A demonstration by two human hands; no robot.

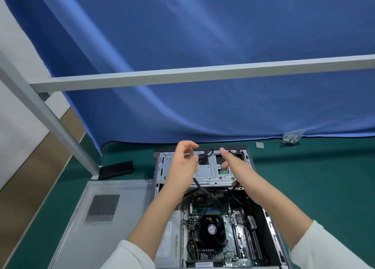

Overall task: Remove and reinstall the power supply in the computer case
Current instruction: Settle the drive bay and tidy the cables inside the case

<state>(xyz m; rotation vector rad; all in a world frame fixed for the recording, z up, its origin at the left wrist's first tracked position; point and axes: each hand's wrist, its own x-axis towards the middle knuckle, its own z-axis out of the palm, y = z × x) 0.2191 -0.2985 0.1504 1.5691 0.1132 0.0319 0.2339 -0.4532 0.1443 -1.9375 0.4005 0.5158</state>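
Green matting is covering the surface (pixel 304 187), and a blue cloth (pixel 203 45) is hanging as a backdrop behind a grey metal bar (pixel 203 71). Lying open on the mat is the computer case (pixel 269 224), its removed side panel (pixel 97 212) resting flat just left of the person's left forearm.

Both hands are reaching over the far end of the case, above the silver drive cage (pixel 211 171). The left hand (pixel 183 159) is pinching something thin and pale between thumb and curled fingers; it is too blurred to name, though black cables (pixel 203 187) are running just beneath it. The right hand (pixel 229 159) is hanging with fingers loosely apart, gripping nothing I can make out.

The power supply (pixel 170 246), a grey box with a label, is sitting in the near left corner of the case, well behind both hands and under the left forearm.

My reading is that the cabling step is in hand, either freeing or routing leads around the cage; which one cannot be told. The next move is probably calling for tracing each lead to its plug and working it gently rather than tugging.

Sheet-metal edges are crowding both hands around the cage, and the fan (pixel 212 229) and board are sitting close below the forearms. Open room is lying right of the right hand, where only a bag of screws (pixel 292 136) and a small grey pad (pixel 259 145) are resting far off; a black strip (pixel 115 170) is lying left of the left hand.
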